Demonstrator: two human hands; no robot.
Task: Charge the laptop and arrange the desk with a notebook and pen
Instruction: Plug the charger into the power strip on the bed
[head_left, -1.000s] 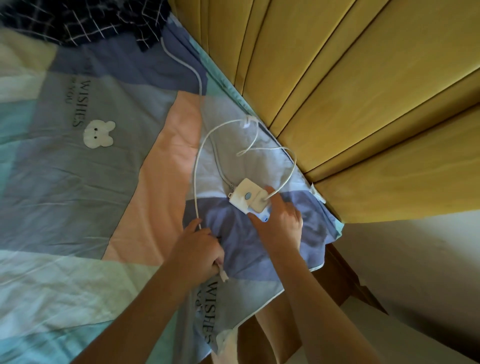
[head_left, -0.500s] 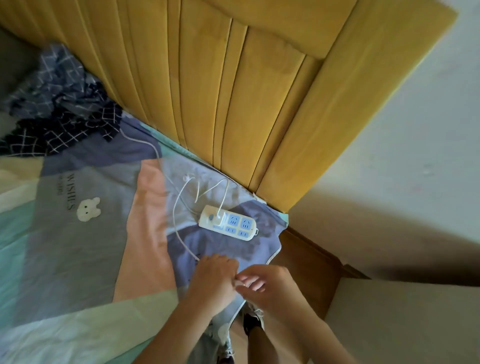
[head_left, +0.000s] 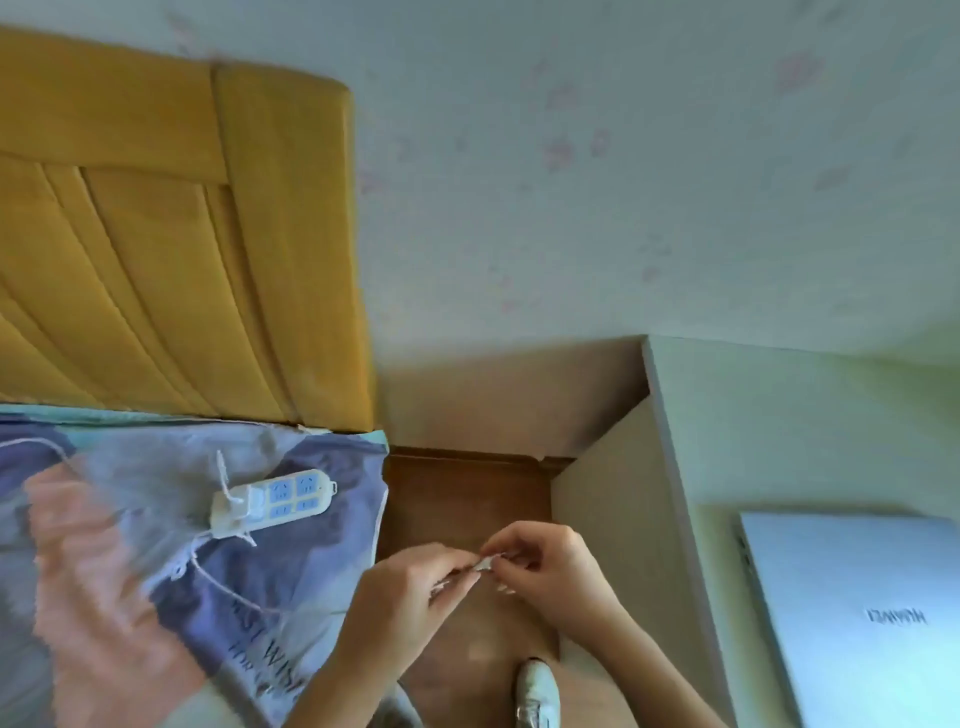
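Observation:
Both hands meet over the wooden floor between bed and desk, pinching the end of the white charger cable (head_left: 480, 565). My left hand (head_left: 410, 592) grips the cable's end; my right hand (head_left: 550, 569) pinches the small plug tip. The cable (head_left: 223, 587) runs back across the bedsheet to a white charger block plugged into a white power strip (head_left: 275, 501) with blue sockets. A closed silver laptop (head_left: 862, 613) lies on the pale desk (head_left: 675, 467) at the right. No notebook or pen is in view.
The patchwork bedsheet (head_left: 130, 571) fills the lower left, with the yellow padded headboard (head_left: 182, 249) behind it. A narrow strip of wooden floor (head_left: 467, 499) separates bed and desk. My white shoe (head_left: 537, 691) shows at the bottom. A pale wall is behind.
The view has swung right from the bed toward the desk, bringing the laptop into sight. Both hands have moved right off the bed edge, carrying the cable end over the floor gap.

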